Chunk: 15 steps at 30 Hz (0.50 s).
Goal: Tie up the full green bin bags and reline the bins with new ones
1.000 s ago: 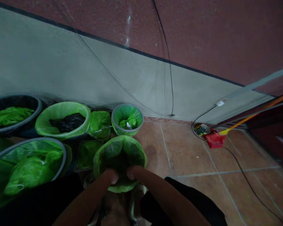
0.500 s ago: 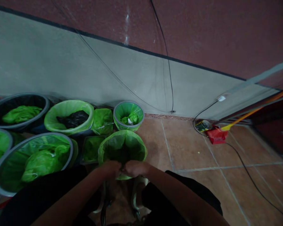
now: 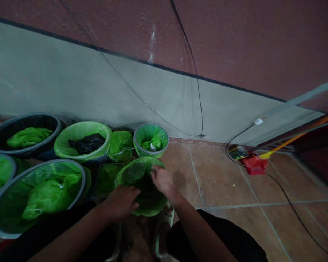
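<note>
A small bin lined with a pale green plastic bag [image 3: 125, 174] stands on the floor just in front of my feet, its mouth facing up. The bag is folded over the rim, and the inside is dark. At the near left side of the mouth is my left hand [image 3: 123, 202], its fingers stretched inward over the edge and its thumb apart. My right hand [image 3: 162, 180] lies across the right side of the rim, its slightly bent fingers apart and pointing into the bin. Neither hand visibly pinches the bag.
A smaller lined bin [image 3: 151, 142] stands behind by the wall. To the left are a square green-lined container [image 3: 109, 176], a green-lined bin with a black bag [image 3: 83, 138] and a large grey-rimmed bin [image 3: 83, 178]. A red dustpan [image 3: 254, 165] and a cable [image 3: 287, 205] lie at right.
My hands were together at the near edge of the bin. They have parted, the right going up and right along the rim, the left slightly left and down. The view has tilted slightly upward.
</note>
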Available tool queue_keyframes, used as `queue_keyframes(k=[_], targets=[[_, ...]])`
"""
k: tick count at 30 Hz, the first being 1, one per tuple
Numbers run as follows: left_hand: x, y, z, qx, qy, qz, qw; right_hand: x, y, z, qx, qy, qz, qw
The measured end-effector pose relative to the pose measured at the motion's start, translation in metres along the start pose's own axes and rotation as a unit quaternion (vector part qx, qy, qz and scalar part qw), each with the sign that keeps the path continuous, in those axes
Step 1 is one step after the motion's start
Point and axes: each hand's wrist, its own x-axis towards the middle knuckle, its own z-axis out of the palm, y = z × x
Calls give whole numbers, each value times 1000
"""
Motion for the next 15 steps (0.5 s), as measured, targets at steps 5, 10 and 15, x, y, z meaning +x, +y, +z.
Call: queue_keyframes(k=[5,10,15], targets=[[18,-34,-24,-26,103,-92,990,-2,62,2,289,241,261,889],[38,-15,3,-113,74,-73,988,-31,89,50,583,179,388,691],[41,41,62,-142,13,0,990,-44,78,72,663,146,286,676]])
